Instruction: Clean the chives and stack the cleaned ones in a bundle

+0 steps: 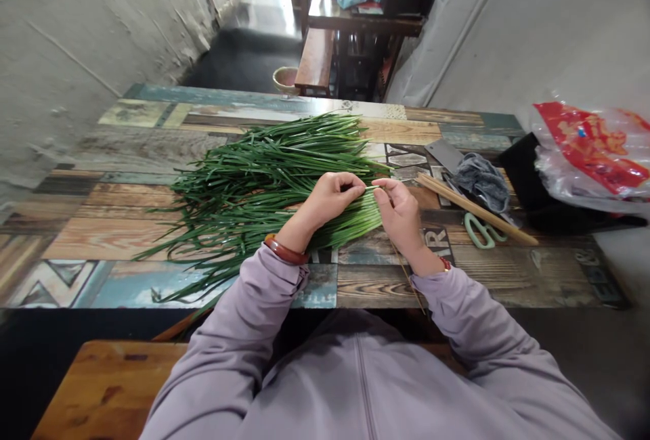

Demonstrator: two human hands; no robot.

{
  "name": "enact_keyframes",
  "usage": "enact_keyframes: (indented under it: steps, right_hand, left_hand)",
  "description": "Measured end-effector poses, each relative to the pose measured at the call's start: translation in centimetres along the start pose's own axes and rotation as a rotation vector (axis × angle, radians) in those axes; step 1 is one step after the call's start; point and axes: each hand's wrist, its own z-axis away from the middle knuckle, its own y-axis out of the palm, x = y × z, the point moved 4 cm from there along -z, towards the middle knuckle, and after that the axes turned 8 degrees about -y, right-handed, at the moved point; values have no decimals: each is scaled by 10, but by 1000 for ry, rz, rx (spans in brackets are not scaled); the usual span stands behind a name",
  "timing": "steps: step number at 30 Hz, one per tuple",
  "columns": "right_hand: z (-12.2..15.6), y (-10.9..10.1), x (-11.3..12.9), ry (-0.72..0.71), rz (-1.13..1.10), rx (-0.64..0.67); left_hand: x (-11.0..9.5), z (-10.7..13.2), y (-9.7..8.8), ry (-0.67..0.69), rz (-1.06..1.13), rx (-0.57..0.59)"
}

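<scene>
A wide heap of long green Chinese chives (264,169) lies across the middle of the table, leaf ends to the left and pale stems to the right. Over the stem end, my left hand (332,196) pinches a chive stalk between thumb and forefinger. My right hand (399,213) closes its thumb and fingers on the pale end of that stalk, just right of the left fingertips. A thin stick (409,277) slants down from below my right hand past the table's front edge; whether the hand holds it I cannot tell.
Wooden chopsticks (482,210), green-handled scissors (482,231), a grey cloth (481,181) and a flat metal blade (443,154) lie at the right. Beyond them is a red and clear plastic bag (599,149). The patterned table (487,277) has a wooden stool (106,386) in front.
</scene>
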Motion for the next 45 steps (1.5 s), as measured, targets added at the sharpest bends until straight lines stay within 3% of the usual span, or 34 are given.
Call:
enact_keyframes:
  steps: [6, 13, 22, 29, 33, 37, 41, 45]
  right_hand:
    - [-2, -1, -1, 49, 54, 20]
    - [-2, -6, 12, -79, 134, 22]
    - [-8, 2, 8, -165, 154, -5]
    - [-14, 0, 9, -101, 35, 40]
    - [-13, -6, 4, 6, -96, 29]
    - [-12, -8, 1, 128, -231, 157]
    - [-14, -13, 11, 12, -152, 250]
    - [-16, -21, 16, -90, -7, 178]
  left_hand:
    - [0, 1, 0, -1, 8, -27]
    - [-1, 1, -1, -49, 39, -6]
    - [1, 1, 2, -68, 38, 45]
    - [0, -7, -4, -192, -4, 263]
    - [-11, -13, -15, -255, 20, 239]
    - [-29, -22, -32, -250, 69, 116]
    - [-44, -29, -38, -246, 84, 85]
    - [-56, -32, -31, -240, 70, 136]
